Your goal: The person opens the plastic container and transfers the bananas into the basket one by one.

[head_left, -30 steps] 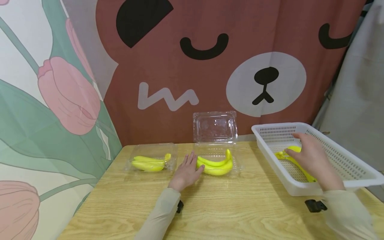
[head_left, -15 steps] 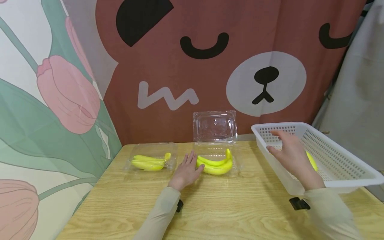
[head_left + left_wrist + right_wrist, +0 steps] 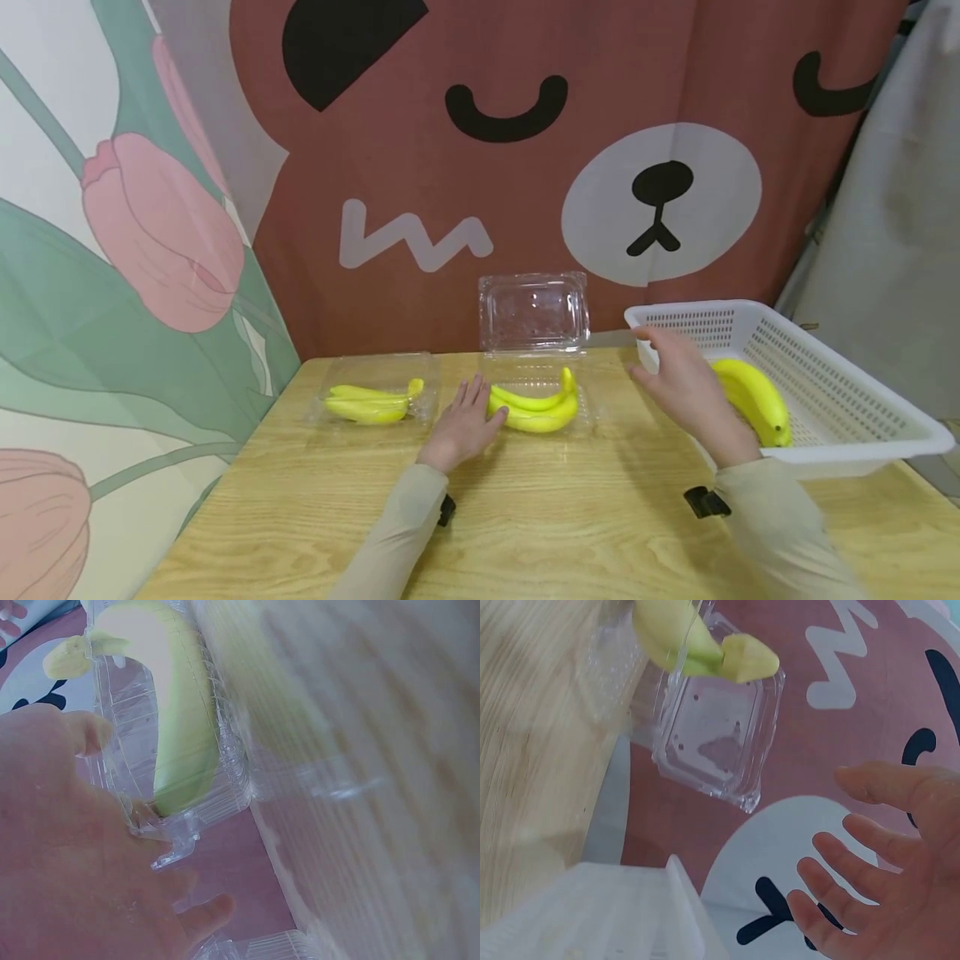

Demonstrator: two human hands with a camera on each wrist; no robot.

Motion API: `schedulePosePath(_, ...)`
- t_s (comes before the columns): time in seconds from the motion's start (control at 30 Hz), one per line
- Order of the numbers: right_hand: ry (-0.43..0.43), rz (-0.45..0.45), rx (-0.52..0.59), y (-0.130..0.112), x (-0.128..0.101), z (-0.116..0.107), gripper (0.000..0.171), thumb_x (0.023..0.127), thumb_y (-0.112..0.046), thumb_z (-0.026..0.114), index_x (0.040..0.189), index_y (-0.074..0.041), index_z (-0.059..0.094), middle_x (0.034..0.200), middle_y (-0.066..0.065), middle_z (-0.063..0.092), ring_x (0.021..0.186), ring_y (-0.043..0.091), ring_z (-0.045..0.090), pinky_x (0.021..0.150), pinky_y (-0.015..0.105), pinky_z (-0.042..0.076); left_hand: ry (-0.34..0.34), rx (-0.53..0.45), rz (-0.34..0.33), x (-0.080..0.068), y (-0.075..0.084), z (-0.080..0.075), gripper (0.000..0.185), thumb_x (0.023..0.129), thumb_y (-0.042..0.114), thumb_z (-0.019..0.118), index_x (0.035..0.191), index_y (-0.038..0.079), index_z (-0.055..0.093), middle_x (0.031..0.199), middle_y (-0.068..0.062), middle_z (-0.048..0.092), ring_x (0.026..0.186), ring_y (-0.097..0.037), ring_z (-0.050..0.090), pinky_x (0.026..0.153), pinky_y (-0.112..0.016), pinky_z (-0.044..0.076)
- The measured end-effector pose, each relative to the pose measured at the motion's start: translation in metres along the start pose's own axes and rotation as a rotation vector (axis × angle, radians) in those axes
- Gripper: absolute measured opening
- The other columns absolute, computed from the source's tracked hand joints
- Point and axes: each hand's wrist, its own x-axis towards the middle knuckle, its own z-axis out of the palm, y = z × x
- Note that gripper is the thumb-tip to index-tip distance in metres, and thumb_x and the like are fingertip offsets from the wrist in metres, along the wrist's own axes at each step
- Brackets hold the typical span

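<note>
In the head view my left hand (image 3: 461, 421) lay flat, fingers straight, against the left edge of the open clear clamshell (image 3: 536, 392) at the centre of the frame, where a pair of bananas (image 3: 534, 407) sat in its tray. The lid (image 3: 534, 311) stood upright against the bear curtain. My right hand (image 3: 686, 392) hung wide and empty, fingers spread, just right of the clamshell and in front of the white basket (image 3: 840, 392), which held one banana (image 3: 753, 400).

To do this step well, I judged the left hand should hold the tray down so the thin plastic would not slide, while the right hand came over the lid's top edge and folded it forward evenly, clear of the banana stems. The closed clamshell (image 3: 375, 398) lay centre-left.
</note>
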Motion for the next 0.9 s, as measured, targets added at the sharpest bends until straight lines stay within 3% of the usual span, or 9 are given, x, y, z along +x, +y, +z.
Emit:
schedulePosePath(0.3,-0.015,-0.036,0.032,-0.013,0.004,0.014,0.053,0.09,-0.014,0.07,0.136,0.002,0.051,0.135,0.026,0.052,0.122,0.046,0.047,0.099,0.063,0.038,0.0,0.001,-0.004,0.0,0.003,-0.002,0.074,0.103,0.056,0.029,0.158,0.007,0.017,0.165,-0.005,0.001,0.149,-0.029,0.001,0.118,-0.051,0.015)
schedulePosePath(0.9,-0.091,-0.052,0.08,-0.041,0.013,0.044,0.047,0.094,-0.019,0.066,0.138,-0.008,0.053,0.136,0.019,0.054,0.125,0.041,0.047,0.1,0.061,0.039,0.016,0.005,-0.009,-0.003,0.002,-0.002,0.073,0.103,0.055,0.03,0.158,0.008,0.019,0.165,-0.004,0.003,0.149,-0.027,0.002,0.117,-0.051,0.017)
